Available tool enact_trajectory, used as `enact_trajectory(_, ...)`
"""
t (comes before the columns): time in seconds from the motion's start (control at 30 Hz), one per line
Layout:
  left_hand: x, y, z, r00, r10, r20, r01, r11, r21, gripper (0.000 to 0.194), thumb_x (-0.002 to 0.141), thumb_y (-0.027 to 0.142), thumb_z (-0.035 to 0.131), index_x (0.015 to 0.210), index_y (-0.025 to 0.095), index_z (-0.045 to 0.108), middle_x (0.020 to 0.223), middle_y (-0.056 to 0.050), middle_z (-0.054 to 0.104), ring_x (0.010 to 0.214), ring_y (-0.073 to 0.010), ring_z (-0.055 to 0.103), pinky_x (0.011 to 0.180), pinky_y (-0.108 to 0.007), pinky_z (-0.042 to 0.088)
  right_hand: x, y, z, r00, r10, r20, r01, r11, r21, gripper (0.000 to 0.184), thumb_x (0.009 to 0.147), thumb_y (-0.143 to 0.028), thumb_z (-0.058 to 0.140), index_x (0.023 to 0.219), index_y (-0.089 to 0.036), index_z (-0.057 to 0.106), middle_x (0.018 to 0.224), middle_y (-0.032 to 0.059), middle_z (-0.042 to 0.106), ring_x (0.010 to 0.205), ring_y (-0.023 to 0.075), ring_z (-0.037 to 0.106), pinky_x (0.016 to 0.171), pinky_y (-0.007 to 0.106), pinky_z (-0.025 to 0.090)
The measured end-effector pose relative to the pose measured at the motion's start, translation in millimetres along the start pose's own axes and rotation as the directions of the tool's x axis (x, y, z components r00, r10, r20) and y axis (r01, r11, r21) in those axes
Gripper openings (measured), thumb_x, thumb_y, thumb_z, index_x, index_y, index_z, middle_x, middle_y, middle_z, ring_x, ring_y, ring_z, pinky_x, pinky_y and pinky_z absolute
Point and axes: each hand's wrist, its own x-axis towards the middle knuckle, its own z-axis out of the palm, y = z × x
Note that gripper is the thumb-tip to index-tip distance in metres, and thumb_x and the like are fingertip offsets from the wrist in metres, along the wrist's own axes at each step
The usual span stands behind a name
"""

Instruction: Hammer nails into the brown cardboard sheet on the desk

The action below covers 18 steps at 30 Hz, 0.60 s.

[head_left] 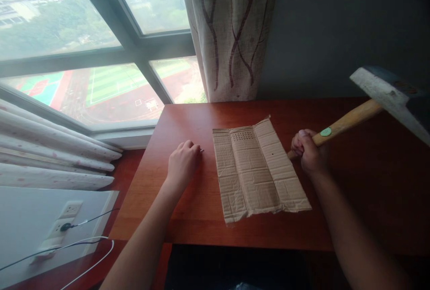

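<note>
My right hand (311,152) is wrapped round the wooden handle of a hammer (352,119). Its metal head, flat at one end and tapered at the other, is raised at the far right. Left of that hand, a creased sheet of corrugated cardboard (257,171) lies on the table, with rows of small holes near its far edge and a single hole in its right panel. My left hand (184,159) rests closed on the wood, left of the cardboard and apart from it. A small shiny bit shows by its fingertips, too small to name.
The reddish wooden table (188,225) reaches to a window (131,43) at the back left. A patterned curtain (231,34) hangs behind the table, and another curtain (50,151) on the left. Wall sockets (70,209) with a plug and cables sit low at the left.
</note>
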Motion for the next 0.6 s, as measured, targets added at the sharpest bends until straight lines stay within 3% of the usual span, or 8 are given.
enact_trajectory(0.43, -6, 0, -1.9, 0.991, 0.115, 0.066, -0.113, 0.993, -0.021, 0.016, 0.099, 0.020, 0.049, 0.096, 0.018, 0.065, 0.103, -0.010, 0.070, 0.093, -0.0244, 0.068, 0.065, -0.032, 0.045, 1, 1, 0, 1.000, -0.012, -0.001, 0.012, 1.000, -0.015, 0.051, 0.095, -0.045, 0.066, 0.056, -0.023, 0.041, 0.048, -0.0050, 0.035, 0.042, 0.0094, 0.033, 0.036, 0.025, 0.023)
enact_trajectory(0.53, -15, -2, -9.1, 0.995, 0.095, 0.025, -0.089, 0.982, -0.164, 0.011, 0.096, 0.021, 0.051, 0.091, 0.021, 0.061, 0.093, -0.005, 0.071, 0.077, -0.0204, 0.067, 0.058, -0.030, 0.039, 0, 1, 0, 1.000, 0.000, 0.001, 0.000, 1.000, -0.014, 0.051, 0.094, -0.048, 0.066, 0.057, -0.024, 0.042, 0.049, -0.0046, 0.035, 0.042, 0.0100, 0.032, 0.035, 0.025, 0.023)
enact_trajectory(0.6, -20, -3, -15.4, 0.997, 0.055, -0.058, -0.072, 0.932, -0.354, 0.008, 0.092, 0.021, 0.055, 0.086, 0.022, 0.059, 0.079, 0.000, 0.069, 0.066, -0.0164, 0.062, 0.057, -0.028, 0.039, 1, 1, 0, 1.000, -0.001, 0.003, 0.001, 1.000, -0.025, 0.051, 0.094, -0.050, 0.066, 0.057, -0.024, 0.042, 0.049, -0.0043, 0.036, 0.042, 0.0104, 0.033, 0.035, 0.025, 0.024)
